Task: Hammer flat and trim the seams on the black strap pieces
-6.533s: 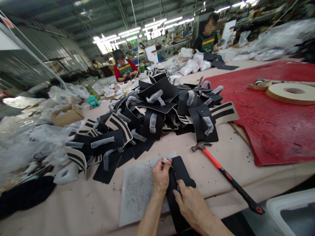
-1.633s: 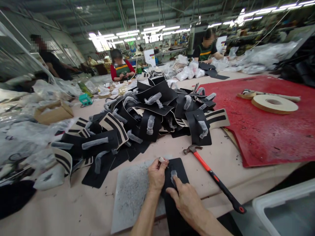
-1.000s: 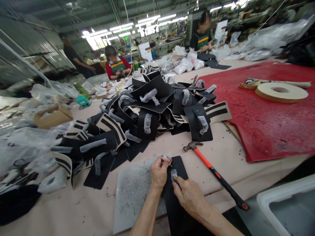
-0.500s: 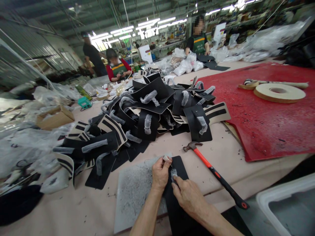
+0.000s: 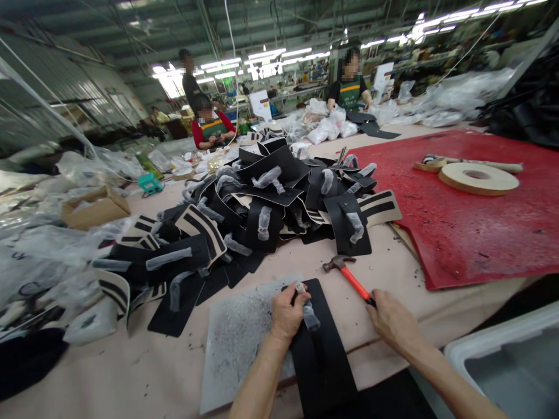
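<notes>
My left hand (image 5: pixel 289 313) pinches a short rod-like tool with a pale round top (image 5: pixel 299 287), upright over the upper part of a black panel (image 5: pixel 329 355). A plastic-wrapped strap (image 5: pixel 311 317) lies on this panel beside my fingers. The panel rests partly on a grey scuffed slab (image 5: pixel 236 343). To the right, my right hand (image 5: pixel 391 317) is closed around the black handle of a claw hammer (image 5: pixel 356 282) with an orange shaft. Its head lies on the table, pointing away to the left. The tool's lower end is hidden.
Behind the slab rises a pile of black panels (image 5: pixel 279 169) with wrapped straps. A red sheet (image 5: pixel 476 238) bearing a tape roll (image 5: pixel 478 177) covers the right side. A pale plastic bin (image 5: pixel 502 349) stands at lower right. Co-workers (image 5: pixel 213 131) sit and stand farther back.
My right hand has left the wrapped strap and moved right onto the hammer handle. My left hand still holds the short tool, now more upright over the panel.
</notes>
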### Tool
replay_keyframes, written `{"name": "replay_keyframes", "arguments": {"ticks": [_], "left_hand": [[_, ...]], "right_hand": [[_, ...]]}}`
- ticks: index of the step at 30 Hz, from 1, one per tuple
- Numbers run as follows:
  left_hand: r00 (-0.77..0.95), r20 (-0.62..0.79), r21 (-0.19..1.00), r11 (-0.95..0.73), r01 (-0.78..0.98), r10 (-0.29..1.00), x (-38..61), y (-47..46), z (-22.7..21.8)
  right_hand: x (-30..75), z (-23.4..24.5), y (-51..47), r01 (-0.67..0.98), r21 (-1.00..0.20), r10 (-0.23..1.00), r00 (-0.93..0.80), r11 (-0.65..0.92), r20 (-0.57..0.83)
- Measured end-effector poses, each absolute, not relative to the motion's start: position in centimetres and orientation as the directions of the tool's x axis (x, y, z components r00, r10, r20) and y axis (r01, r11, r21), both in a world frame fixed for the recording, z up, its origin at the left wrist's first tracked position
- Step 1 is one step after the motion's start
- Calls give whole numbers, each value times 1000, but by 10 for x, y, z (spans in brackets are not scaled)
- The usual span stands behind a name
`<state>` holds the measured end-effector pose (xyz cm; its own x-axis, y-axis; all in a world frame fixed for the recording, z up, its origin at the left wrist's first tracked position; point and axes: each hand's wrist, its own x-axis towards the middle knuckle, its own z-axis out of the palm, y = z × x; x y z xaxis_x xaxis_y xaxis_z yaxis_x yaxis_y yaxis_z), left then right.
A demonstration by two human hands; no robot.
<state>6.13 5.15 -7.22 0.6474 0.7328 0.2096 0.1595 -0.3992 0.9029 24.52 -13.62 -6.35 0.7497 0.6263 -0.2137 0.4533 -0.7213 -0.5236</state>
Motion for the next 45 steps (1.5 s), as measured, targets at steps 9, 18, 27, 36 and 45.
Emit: {"name": "replay_keyframes", "arguments": {"ticks": [9, 18, 27, 36, 45], "left_hand": [[659, 221, 892, -422, 162, 719, 60, 50, -75], [652, 250, 837, -499, 227, 716, 61, 49, -70], [660, 254, 830, -510, 227, 707, 61, 50, -75], [671, 252, 824, -518, 229, 697, 61, 50, -75], [662, 251, 838, -501, 216, 706, 61, 50, -76]], "right_hand": [[212, 1, -122, 237, -773, 717, 594, -588, -364], [206, 33, -132, 957, -225, 911, 253, -185, 325], [204, 36, -128, 969, -189, 871, 230, -161, 434], [204, 44, -126, 908, -374, 785, 370, -190, 497], [249, -15, -134, 747, -423, 846, 522, -513, -104]]}}
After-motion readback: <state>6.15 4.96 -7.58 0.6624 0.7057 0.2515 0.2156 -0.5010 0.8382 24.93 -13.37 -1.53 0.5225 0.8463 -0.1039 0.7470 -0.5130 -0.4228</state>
